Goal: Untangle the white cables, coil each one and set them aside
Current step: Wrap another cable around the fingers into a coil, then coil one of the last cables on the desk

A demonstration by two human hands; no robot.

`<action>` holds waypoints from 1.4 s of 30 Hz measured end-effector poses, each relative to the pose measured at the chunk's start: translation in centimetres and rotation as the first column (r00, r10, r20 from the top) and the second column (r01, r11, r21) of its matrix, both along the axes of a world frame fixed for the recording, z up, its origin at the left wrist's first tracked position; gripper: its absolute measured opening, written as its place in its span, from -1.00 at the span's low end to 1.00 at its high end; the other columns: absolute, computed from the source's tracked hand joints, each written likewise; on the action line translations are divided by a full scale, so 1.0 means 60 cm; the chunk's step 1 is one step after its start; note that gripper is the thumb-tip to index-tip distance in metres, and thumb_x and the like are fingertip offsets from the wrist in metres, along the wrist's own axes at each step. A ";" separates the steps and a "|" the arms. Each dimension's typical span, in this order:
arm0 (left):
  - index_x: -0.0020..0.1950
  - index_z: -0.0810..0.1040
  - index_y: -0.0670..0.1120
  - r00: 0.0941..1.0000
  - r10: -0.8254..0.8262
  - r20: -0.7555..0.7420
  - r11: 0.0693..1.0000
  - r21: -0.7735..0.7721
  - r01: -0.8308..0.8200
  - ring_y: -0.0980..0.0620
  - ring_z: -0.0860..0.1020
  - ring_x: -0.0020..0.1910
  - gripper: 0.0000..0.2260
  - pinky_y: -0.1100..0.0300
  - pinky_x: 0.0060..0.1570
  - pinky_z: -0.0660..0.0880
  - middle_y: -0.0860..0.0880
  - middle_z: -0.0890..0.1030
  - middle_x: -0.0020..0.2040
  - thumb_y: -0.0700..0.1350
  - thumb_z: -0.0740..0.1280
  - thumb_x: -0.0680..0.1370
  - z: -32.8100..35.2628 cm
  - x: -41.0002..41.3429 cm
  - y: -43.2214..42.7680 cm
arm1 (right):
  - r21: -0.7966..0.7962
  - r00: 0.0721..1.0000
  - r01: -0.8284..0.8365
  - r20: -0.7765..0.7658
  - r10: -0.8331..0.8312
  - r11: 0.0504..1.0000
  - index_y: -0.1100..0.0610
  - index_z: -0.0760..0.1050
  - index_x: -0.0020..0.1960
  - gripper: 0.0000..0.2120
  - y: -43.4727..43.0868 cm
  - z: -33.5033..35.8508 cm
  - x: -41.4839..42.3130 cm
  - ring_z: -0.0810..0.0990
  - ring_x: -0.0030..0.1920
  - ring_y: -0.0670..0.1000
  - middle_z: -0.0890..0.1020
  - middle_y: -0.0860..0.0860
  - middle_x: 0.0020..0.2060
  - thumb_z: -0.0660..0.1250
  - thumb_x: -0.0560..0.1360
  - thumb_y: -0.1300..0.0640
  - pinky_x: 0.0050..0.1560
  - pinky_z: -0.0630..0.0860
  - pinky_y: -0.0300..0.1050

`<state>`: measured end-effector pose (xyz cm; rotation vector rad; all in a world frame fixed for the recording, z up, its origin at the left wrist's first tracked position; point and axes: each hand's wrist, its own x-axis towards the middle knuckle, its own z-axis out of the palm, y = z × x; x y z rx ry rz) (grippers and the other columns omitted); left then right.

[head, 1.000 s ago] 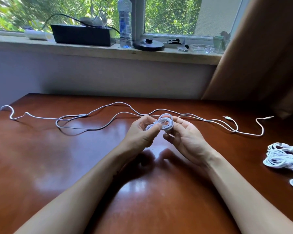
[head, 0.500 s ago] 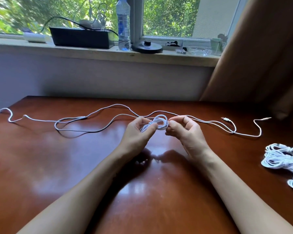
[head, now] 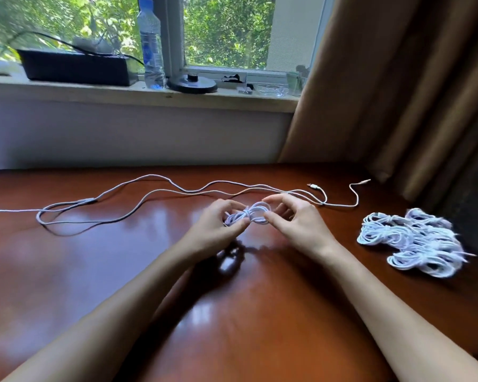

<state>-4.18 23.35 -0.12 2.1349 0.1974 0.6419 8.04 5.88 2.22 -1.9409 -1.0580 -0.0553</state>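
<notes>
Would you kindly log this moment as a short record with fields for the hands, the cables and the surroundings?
left hand: pinches the small coil at its wrapped middle
right hand: pinches the small coil's right loop
loose cable: spread across the table behind the hands
coiled pile: white cables on the table, right of the right hand
windowsill: water bottle, black box

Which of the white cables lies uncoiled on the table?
The long cable stretched across the far side. The small coil held by the left hand and right hand, and the pile at the right, are wound up.
</notes>
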 end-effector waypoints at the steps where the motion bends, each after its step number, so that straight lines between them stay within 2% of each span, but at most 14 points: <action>1: 0.14 0.60 -0.03 1.000 -0.019 0.003 0.999 0.030 0.019 0.24 0.51 -0.19 -0.80 0.40 -0.13 0.42 0.02 0.59 -0.02 -0.11 0.47 0.53 0.003 0.009 -0.014 | -0.009 1.000 0.028 0.008 -0.028 1.000 -0.06 0.65 0.10 -0.80 -0.020 0.000 0.004 0.55 -0.33 -0.16 0.62 -0.10 -0.32 0.50 0.48 0.10 -0.19 0.50 -0.26; 4: 0.15 0.56 -0.08 0.993 -0.116 0.003 0.991 0.075 0.115 0.28 0.48 -0.25 -0.76 0.38 -0.19 0.38 0.05 0.52 -0.08 -0.14 0.48 0.51 0.010 0.037 -0.058 | -0.008 0.992 0.124 0.017 -0.124 0.992 -0.04 0.66 0.06 -0.82 -0.078 0.003 0.014 0.60 -0.27 -0.18 0.65 -0.14 -0.30 0.52 0.47 0.12 -0.14 0.51 -0.30; 6: 0.14 0.56 -0.04 0.988 -0.156 -0.022 0.982 0.103 0.157 0.27 0.48 -0.23 -0.77 0.34 -0.17 0.41 0.05 0.52 -0.06 -0.13 0.47 0.51 0.011 0.057 -0.085 | -0.014 0.984 0.174 0.031 -0.173 0.985 -0.01 0.67 0.04 -0.83 -0.115 0.008 0.018 0.63 -0.21 -0.20 0.68 -0.15 -0.26 0.53 0.46 0.12 -0.11 0.50 -0.34; 11: 0.06 0.57 0.11 0.974 -0.226 -0.025 0.964 0.137 0.228 0.15 0.54 -0.14 -0.80 0.21 -0.09 0.49 0.03 0.52 -0.04 -0.06 0.49 0.48 0.016 0.100 -0.148 | -0.010 0.962 0.270 0.054 -0.269 0.963 -0.01 0.67 -0.03 -0.88 -0.196 0.012 0.027 0.65 -0.15 -0.25 0.70 -0.18 -0.22 0.54 0.45 0.13 -0.07 0.47 -0.39; 14: 0.07 0.60 0.10 0.961 -0.273 -0.045 0.951 0.138 0.276 0.07 0.57 -0.07 -0.80 0.17 -0.03 0.53 0.00 0.52 -0.03 -0.07 0.49 0.48 0.016 0.123 -0.186 | -0.013 0.945 0.323 0.065 -0.322 0.946 0.00 0.67 -0.07 -0.90 -0.242 0.010 0.031 0.66 -0.16 -0.24 0.71 -0.17 -0.22 0.54 0.44 0.13 -0.04 0.53 -0.31; 18: 0.07 0.63 0.05 0.946 -0.324 -0.027 0.935 0.141 0.324 0.19 0.55 -0.12 -0.81 0.24 -0.07 0.51 0.05 0.55 -0.04 -0.08 0.49 0.47 0.008 0.153 -0.236 | -0.025 0.916 0.397 0.082 -0.394 0.918 0.00 0.68 -0.05 -0.89 -0.298 0.006 0.039 0.66 -0.13 -0.24 0.72 -0.18 -0.19 0.55 0.45 0.13 0.01 0.55 -0.26; 20: 0.04 0.63 0.03 0.946 -0.322 -0.020 0.935 0.151 0.321 0.21 0.52 -0.14 -0.82 0.25 -0.08 0.47 0.08 0.57 -0.06 -0.06 0.50 0.46 0.003 0.168 -0.260 | -0.040 0.894 0.444 0.084 -0.440 0.895 -0.01 0.69 -0.03 -0.88 -0.323 0.003 0.047 0.67 -0.14 -0.21 0.72 -0.18 -0.18 0.54 0.45 0.10 0.01 0.58 -0.19; 25: 0.02 0.60 0.08 0.953 -0.288 -0.096 0.936 0.184 0.301 0.10 0.55 -0.07 -0.75 0.00 0.06 0.53 0.10 0.58 -0.04 0.14 0.41 0.40 0.002 0.198 -0.305 | -0.067 0.859 0.505 0.131 -0.495 0.860 -0.03 0.69 -0.01 -0.87 -0.362 0.001 0.067 0.64 -0.16 -0.24 0.70 -0.18 -0.21 0.54 0.45 0.09 0.02 0.57 -0.16; 27: 0.03 0.58 0.11 0.954 -0.270 -0.128 0.934 0.206 0.291 0.09 0.55 -0.03 -0.78 -0.06 0.12 0.50 0.12 0.57 -0.02 0.13 0.43 0.44 0.001 0.209 -0.314 | -0.063 0.856 0.510 0.140 -0.498 0.858 -0.02 0.69 0.00 -0.87 -0.365 -0.003 0.076 0.65 -0.15 -0.22 0.70 -0.18 -0.20 0.53 0.45 0.09 0.03 0.58 -0.14; 30: 0.07 0.57 0.11 0.969 -0.203 -0.140 0.934 0.268 0.235 0.08 0.54 0.08 -0.83 -0.02 0.18 0.40 0.12 0.57 0.03 0.07 0.42 0.50 -0.002 0.221 -0.320 | -0.038 0.854 0.508 0.147 -0.498 0.860 -0.02 0.68 0.01 -0.87 -0.360 -0.009 0.089 0.67 -0.13 -0.14 0.71 -0.16 -0.18 0.51 0.46 0.10 0.04 0.59 -0.10; 35: 0.09 0.55 0.11 0.978 -0.168 -0.123 0.938 0.286 0.197 0.09 0.51 0.11 -0.83 0.02 0.13 0.30 0.14 0.56 0.05 0.05 0.41 0.52 -0.007 0.236 -0.318 | -0.033 0.856 0.489 0.209 -0.472 0.872 0.03 0.67 0.01 -0.87 -0.349 -0.018 0.106 0.61 -0.17 -0.04 0.65 -0.11 -0.12 0.50 0.46 0.15 0.01 0.57 -0.02; 39: 0.09 0.52 0.14 0.982 -0.143 -0.126 0.932 0.316 0.177 0.11 0.46 0.13 -0.80 0.07 0.06 0.20 0.15 0.52 0.06 0.05 0.41 0.50 -0.014 0.247 -0.318 | -0.084 0.853 0.493 0.242 -0.462 0.866 0.06 0.66 0.07 -0.82 -0.347 -0.023 0.112 0.59 -0.16 -0.04 0.59 -0.07 -0.11 0.48 0.47 0.19 0.00 0.55 -0.05; 42: 0.12 0.51 0.15 0.983 -0.131 -0.128 0.933 0.318 0.166 0.10 0.42 0.16 -0.77 0.08 0.07 0.17 0.13 0.49 0.07 0.03 0.41 0.48 -0.019 0.251 -0.318 | -0.114 0.862 0.480 0.246 -0.443 0.870 0.07 0.65 0.12 -0.78 -0.346 -0.022 0.110 0.57 -0.17 -0.06 0.56 -0.07 -0.10 0.46 0.48 0.22 0.01 0.48 -0.16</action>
